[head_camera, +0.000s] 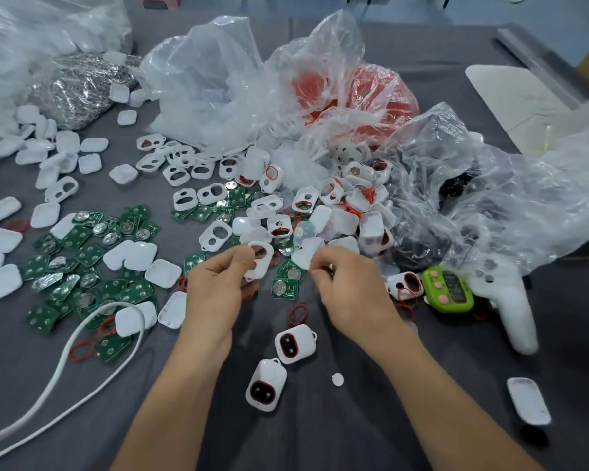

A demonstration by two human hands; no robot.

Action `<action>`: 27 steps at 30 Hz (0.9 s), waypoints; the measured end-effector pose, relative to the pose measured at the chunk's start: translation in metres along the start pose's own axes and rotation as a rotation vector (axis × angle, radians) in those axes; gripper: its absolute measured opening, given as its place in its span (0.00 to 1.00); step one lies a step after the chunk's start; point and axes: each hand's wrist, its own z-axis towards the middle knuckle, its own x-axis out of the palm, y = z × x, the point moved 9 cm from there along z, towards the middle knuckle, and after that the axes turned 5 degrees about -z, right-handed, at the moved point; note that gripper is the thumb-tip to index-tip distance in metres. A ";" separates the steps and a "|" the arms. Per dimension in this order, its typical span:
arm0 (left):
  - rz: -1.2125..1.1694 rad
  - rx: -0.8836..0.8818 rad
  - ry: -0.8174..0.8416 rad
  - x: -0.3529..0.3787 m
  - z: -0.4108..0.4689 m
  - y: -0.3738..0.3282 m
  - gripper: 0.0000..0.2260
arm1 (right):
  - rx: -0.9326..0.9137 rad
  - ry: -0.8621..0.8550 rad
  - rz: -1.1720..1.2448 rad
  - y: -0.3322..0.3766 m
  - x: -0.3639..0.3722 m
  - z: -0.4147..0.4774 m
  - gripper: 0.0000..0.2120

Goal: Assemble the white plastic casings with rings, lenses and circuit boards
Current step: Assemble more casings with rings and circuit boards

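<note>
Being gripped by the curled fingers of the left hand (218, 283), a casing (261, 261) is being held over the middle of the table (320, 436). The right hand (347, 287) is being held just beside it, fingertips bunched; whether anything is being pinched cannot be told. Boards (82, 266) are lying scattered to the left, and a ring (298, 314) is lying between the wrists.

Whether the right hand (351, 287) pinches anything under its curled fingers (320, 271) cannot be told. The left hand (215, 287) covers the lower part of the white plastic casing with two openings (263, 258). The thick white cable (82, 338) runs off the left edge. Film blurs the red contents of the crumpled clear plastic bag (364, 93). The display of the lime-green timer with pink buttons (447, 288) is unreadable.
</note>
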 end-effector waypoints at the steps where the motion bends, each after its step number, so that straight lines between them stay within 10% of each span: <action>1: 0.008 -0.005 -0.008 0.000 -0.001 0.001 0.09 | 0.083 -0.031 0.227 -0.007 -0.006 -0.001 0.08; 6: -0.119 -0.100 0.081 0.026 -0.010 0.009 0.08 | 0.374 0.059 1.219 -0.013 0.006 -0.009 0.09; 27: -0.149 -0.126 0.131 0.046 -0.021 0.007 0.09 | 0.342 0.003 1.272 -0.014 0.002 -0.009 0.08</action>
